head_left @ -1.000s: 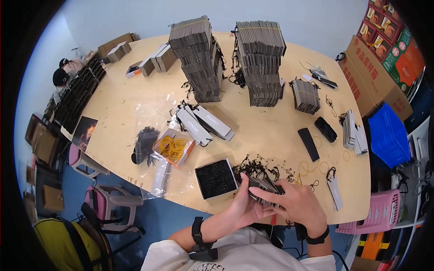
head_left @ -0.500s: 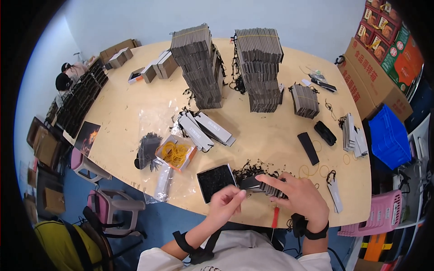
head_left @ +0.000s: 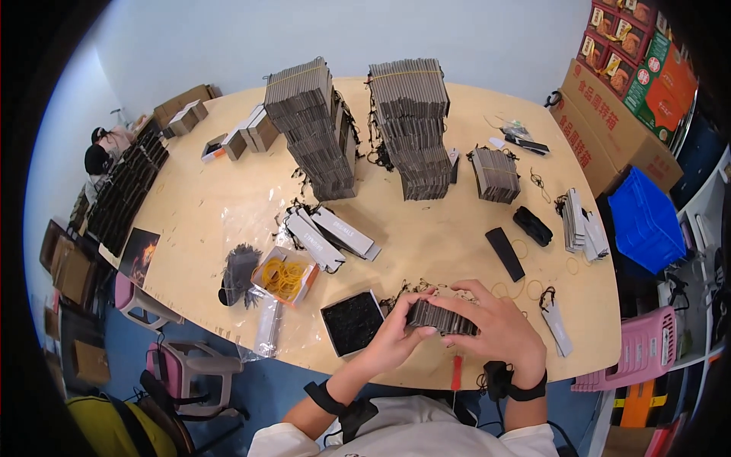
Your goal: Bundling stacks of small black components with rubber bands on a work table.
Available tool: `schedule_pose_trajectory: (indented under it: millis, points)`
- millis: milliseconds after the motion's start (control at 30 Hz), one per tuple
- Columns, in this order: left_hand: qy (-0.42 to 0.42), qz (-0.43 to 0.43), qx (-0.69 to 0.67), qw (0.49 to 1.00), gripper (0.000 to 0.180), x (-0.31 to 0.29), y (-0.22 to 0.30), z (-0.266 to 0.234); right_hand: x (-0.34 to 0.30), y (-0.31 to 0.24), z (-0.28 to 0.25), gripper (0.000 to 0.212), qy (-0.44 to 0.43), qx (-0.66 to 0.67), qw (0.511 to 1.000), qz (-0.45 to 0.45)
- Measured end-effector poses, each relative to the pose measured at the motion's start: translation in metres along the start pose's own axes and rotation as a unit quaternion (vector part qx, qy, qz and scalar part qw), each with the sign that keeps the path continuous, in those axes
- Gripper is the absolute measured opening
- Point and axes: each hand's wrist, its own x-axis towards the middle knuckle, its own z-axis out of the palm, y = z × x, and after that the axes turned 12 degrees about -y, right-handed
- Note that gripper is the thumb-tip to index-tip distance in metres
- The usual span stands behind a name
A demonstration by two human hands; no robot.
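Near the front edge of the table, both my hands hold a bundle of dark grey hang tags (head_left: 442,315), standing on edge side by side. My left hand (head_left: 396,339) grips its left end, thumb at the near side. My right hand (head_left: 504,327) arches over the right end, fingers on the far side and thumb near. Black strings (head_left: 411,288) gather behind the bundle, partly hidden by my fingers. Beside my left hand stands an open box (head_left: 352,323) filled with small black pieces too fine to make out. A red-handled tool (head_left: 457,372) lies just below the bundle.
Two tall stacks of banded grey tags (head_left: 304,129) (head_left: 411,129) rise at the back, with a shorter stack (head_left: 496,175) to their right. White tags (head_left: 343,232) and a box of yellow rubber bands (head_left: 285,276) lie left of centre. A blue crate (head_left: 647,221) stands off the right edge.
My left hand has moved from a pinch beside the bundle to gripping its left end. My right hand stays on the bundle. The whole view has shifted slightly.
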Motion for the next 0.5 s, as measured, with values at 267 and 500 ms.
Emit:
schedule_pose_trajectory:
  millis: [267, 500]
  points:
    - [-0.049, 0.065, 0.010, 0.997, 0.058, 0.000, 0.005, -0.012, 0.001, 0.020, 0.016, 0.059, 0.046, -0.007, 0.998, -0.048]
    - [-0.033, 0.005, -0.100, 0.994, 0.053, -0.003, 0.006, -0.019, 0.000, 0.020, 0.029, 0.060, 0.083, -0.020, 0.992, -0.090]
